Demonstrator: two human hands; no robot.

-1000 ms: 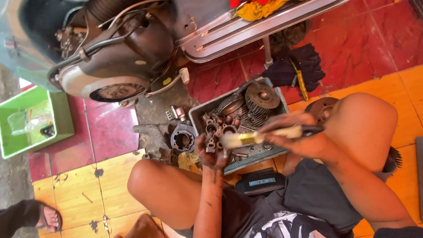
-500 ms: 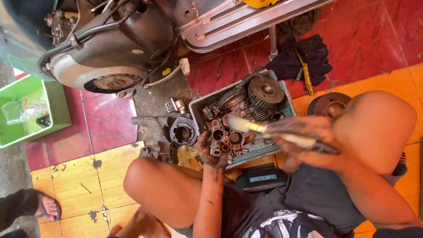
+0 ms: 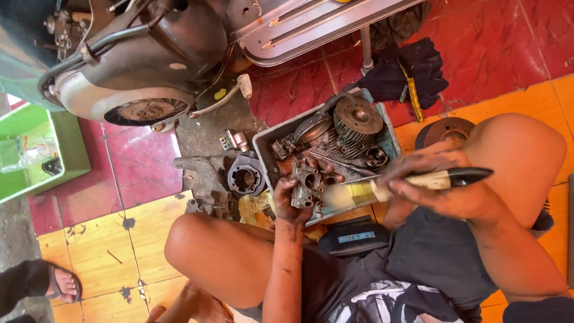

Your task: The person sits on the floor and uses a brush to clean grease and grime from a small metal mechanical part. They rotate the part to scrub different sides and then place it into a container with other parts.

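Overhead, well beyond the fingertips: a scooter on red floor tiles, engine side exposed, footboard trim running off to the right. Far out past the left hand's knuckles, a green plastic bin.

Just beyond the fingers of both hands: a grey tray packed with greasy engine parts, a finned cylinder and round flywheel at its far end. Outside the left hand, on a grimy patch of floor, a dark ring-shaped engine part. Beyond the right hand's knuckles, a dark rag with a yellow-handled tool on it.

Right hand: fingers wrapped tight on a paintbrush, pale handle, black end, bristles pointing toward the left hand and touching the part there.

Left hand: oily fingers clamped round a small metal carburettor body, held up over the tray's near edge.
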